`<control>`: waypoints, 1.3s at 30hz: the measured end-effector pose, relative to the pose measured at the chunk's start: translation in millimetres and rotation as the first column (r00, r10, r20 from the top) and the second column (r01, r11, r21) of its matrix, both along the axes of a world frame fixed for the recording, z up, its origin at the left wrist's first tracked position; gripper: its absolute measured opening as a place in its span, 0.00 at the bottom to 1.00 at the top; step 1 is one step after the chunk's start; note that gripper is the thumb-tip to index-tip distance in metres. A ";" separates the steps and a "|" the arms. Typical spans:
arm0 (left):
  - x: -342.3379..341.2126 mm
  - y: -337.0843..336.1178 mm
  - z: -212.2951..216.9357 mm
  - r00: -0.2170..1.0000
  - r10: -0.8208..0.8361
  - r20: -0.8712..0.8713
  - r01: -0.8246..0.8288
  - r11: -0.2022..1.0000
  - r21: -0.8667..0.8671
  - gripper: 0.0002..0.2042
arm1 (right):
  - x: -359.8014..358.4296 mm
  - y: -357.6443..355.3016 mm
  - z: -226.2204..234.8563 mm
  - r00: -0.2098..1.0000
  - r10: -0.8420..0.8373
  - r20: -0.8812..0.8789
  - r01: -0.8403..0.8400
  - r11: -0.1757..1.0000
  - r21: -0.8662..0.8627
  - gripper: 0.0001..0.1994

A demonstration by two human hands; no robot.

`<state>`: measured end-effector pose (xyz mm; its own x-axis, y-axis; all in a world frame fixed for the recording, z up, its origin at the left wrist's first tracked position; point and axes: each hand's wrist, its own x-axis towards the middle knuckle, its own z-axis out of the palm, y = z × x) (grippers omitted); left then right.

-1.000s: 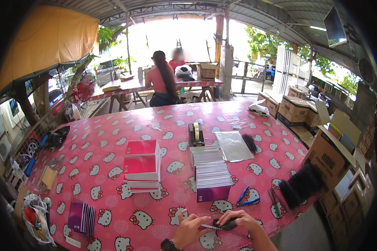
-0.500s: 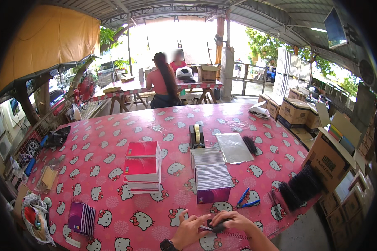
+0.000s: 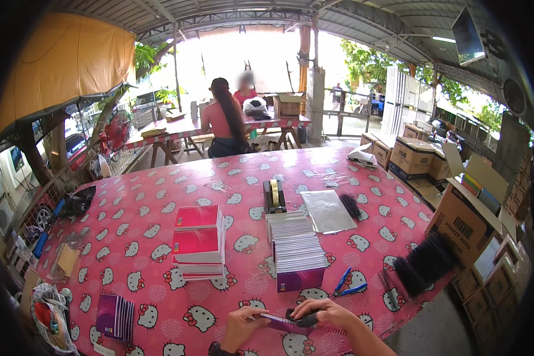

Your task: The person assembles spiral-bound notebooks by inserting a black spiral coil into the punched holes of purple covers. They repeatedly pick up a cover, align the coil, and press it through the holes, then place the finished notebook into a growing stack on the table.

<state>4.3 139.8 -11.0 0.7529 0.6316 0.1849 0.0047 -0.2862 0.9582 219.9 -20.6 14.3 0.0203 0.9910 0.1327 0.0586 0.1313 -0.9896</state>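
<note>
At the near edge of the table, my left hand (image 3: 242, 326) pinches a thin purple notebook (image 3: 283, 324), held edge-on. My right hand (image 3: 325, 311) is closed over a dark rounded object (image 3: 304, 320) pressed to the notebook's edge; its exact kind is hidden by my fingers. A spiral binding coil (image 3: 334, 330) sticks out to the right from under that hand. Just beyond are blue-handled pliers (image 3: 350, 286) and a long row of notebooks (image 3: 300, 252) with a purple cover in front. A stack of red-covered notebooks (image 3: 197, 242) stands to the left.
Purple spiral-bound notebooks (image 3: 115, 317) lie at the near left. A tape dispenser (image 3: 274, 196), clear plastic sheets (image 3: 328, 211) and black coils (image 3: 424, 264) sit farther out. Cardboard boxes (image 3: 466, 221) crowd the right side. Two people (image 3: 224, 118) are at a far table.
My left hand has shifted left and raised the notebook's edge, so more purple cover shows. My right hand stays on the dark object. The whole view has tilted slightly.
</note>
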 end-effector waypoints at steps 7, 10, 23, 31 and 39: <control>2.3 -5.7 -11.5 0.996 -0.048 0.077 0.067 0.962 -0.264 0.12 | 4.0 -4.7 0.1 0.988 0.030 -0.151 -0.023 0.999 0.048 0.20; 3.9 -0.9 -10.0 0.996 -0.071 0.060 0.080 0.982 -0.170 0.11 | -0.1 6.8 -4.8 0.924 -0.106 0.366 0.166 0.977 -0.137 0.31; -0.6 -4.2 -13.0 0.997 -0.067 0.040 0.074 0.977 -0.200 0.12 | -6.3 12.5 2.3 0.967 0.029 0.254 -0.027 1.000 -0.014 0.19; 1.2 -0.9 -15.0 0.988 -0.109 0.113 0.126 0.980 -0.157 0.12 | -15.1 16.0 -6.0 0.956 -0.042 0.291 0.051 0.998 -0.023 0.19; 1.5 -9.5 0.4 0.989 -0.090 0.114 0.110 0.977 -0.182 0.12 | -0.2 -30.9 -17.5 0.418 -0.307 0.855 0.352 0.922 0.159 0.24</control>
